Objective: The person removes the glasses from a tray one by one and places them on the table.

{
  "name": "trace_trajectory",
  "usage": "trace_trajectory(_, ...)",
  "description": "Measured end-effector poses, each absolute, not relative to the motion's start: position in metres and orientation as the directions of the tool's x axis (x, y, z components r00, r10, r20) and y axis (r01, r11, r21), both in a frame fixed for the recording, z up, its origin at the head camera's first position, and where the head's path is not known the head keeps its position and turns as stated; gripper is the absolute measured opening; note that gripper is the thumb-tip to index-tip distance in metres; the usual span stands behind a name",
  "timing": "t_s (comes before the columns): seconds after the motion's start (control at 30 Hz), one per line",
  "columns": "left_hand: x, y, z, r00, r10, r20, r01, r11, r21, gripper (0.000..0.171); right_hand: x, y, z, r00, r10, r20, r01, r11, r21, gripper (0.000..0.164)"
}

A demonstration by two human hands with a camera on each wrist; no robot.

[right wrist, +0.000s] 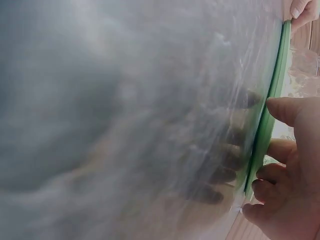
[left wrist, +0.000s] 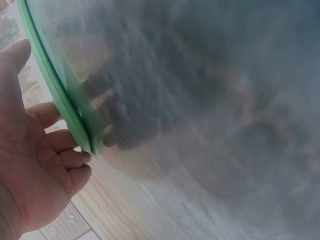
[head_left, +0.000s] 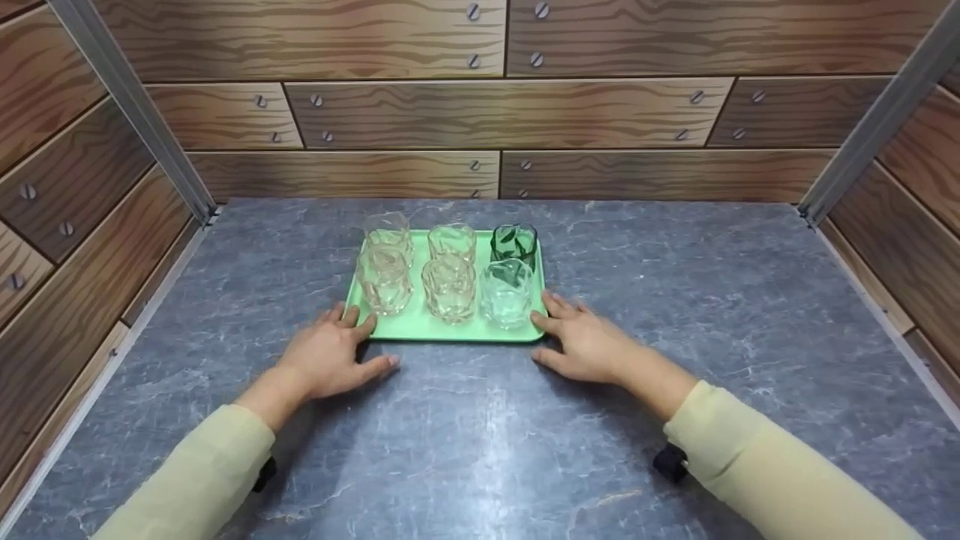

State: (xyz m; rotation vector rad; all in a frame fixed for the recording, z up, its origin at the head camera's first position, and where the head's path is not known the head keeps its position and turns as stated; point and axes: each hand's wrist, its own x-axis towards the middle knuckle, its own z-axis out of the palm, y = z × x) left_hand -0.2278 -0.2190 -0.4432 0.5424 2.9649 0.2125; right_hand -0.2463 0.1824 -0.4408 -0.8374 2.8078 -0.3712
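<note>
A light green tray [head_left: 420,330] lies on the table and carries several faceted tumblers in two rows. At the back right is a dark green glass [head_left: 514,244]; in front of it stands a clear glass [head_left: 507,296]. The other tumblers, such as the front middle glass [head_left: 448,292], look clear with a faint pinkish tint. My left hand [head_left: 330,356] touches the tray's front left corner, its thumb spread out over the table. At the front right corner, my right hand [head_left: 589,345] has its fingers along the tray's side. Both wrist views show the green rim [left wrist: 55,90] beside relaxed fingers.
The grey marbled table [head_left: 675,285] is bounded by wood-patterned panels [head_left: 510,112] at the back and both sides. Metal posts [head_left: 142,112] stand at the back corners. A dark band [head_left: 670,463] shows beneath the right sleeve.
</note>
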Motion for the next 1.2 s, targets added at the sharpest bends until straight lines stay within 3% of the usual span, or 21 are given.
trace_trajectory(0.47,-0.188,-0.211,-0.441,-0.895,0.437,-0.086,0.417,0.890,0.186,0.092,-0.205,0.210,-0.444,-0.799,-0.590,-0.115,-0.520,0.774,-0.361,0.074)
trace_trajectory(1.2,-0.149,-0.196,-0.443,-0.825,0.563,-0.046,0.547,0.817,0.181,0.091,-0.157,0.240,-0.447,-0.794,-0.605,-0.057,-0.557,0.762,-0.330,0.072)
